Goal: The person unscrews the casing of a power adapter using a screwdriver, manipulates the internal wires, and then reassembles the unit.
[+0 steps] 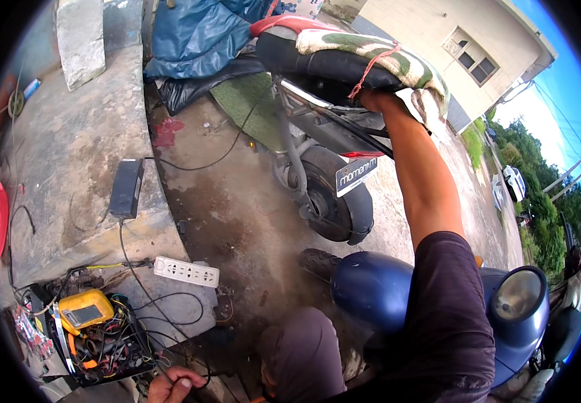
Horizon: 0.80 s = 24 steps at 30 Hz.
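At the lower edge, my left hand is closed, thumb pressed to the fingers, on a thin black cable. That cable runs up to a black box-shaped charger on the concrete ledge. My right arm stretches far forward to a scooter. Under the rear of its black seat, my right hand reaches in; its fingers are hidden there. A patterned towel covers the seat, tied with a pink cord.
A white power strip lies on the ledge. Beside it, a black toolbox holds a yellow multimeter and tangled wires. A blue scooter stands close on my right. A blue tarp hangs at the back.
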{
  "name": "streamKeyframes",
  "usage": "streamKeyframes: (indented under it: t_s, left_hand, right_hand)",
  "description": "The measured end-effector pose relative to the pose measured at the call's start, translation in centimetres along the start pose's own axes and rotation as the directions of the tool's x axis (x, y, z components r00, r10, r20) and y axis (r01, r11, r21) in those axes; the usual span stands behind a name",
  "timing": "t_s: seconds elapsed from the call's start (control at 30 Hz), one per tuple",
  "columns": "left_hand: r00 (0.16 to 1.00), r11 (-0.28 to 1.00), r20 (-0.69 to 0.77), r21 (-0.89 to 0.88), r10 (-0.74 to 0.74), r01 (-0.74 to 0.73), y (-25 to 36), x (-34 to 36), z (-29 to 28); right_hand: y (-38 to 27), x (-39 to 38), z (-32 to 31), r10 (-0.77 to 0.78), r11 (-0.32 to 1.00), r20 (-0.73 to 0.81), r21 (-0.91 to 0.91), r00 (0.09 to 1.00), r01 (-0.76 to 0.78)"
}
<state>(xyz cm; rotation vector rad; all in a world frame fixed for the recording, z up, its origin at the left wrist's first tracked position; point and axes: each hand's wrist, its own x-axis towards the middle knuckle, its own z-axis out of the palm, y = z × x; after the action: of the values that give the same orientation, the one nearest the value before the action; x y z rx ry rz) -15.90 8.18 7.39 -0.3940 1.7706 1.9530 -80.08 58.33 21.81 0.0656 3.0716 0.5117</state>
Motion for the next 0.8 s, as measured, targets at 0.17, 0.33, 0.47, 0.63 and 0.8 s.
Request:
streamKeyframes:
  t_s: [0.17, 0.33, 0.47, 0.63, 0.8]
  left_hand:
    - [0.999, 0.993, -0.028, 0.116, 0.027, -0.023, 1.6, -0.5, 0.3]
    - [0.999, 0.996, -0.032, 0.085, 0.015, -0.012, 1.6, -0.4, 0.4]
    - [1.0, 0.996, 0.001, 0.083, -0.013, 0.013, 1.4, 0.3, 0.7]
    - [1.0, 0.991, 0.021, 0.134, -0.017, 0.014, 0.9, 1.1, 0.6]
    - [0.999, 0.991, -0.011, 0.129, -0.044, 0.045, 0.9, 0.9, 0.8]
  right_hand:
    - [0.6, 1.2, 1.0, -0.032, 0.999, -0.061, 0.014, 0.998, 0.033]
    - [3.7, 5.8, 2.6, -0.062, 0.992, 0.078, 0.117, 0.995, 0.053]
    - [4.8, 8.0, 3.8, -0.086, 0.996, 0.019, 0.031, 0.996, 0.086]
    - [5.6, 8.2, 3.6, -0.14, 0.988, 0.045, 0.071, 0.989, 0.136]
    - [-0.1, 4.3, 0.3, -0.154, 0.987, 0.055, -0.045, 0.987, 0.157]
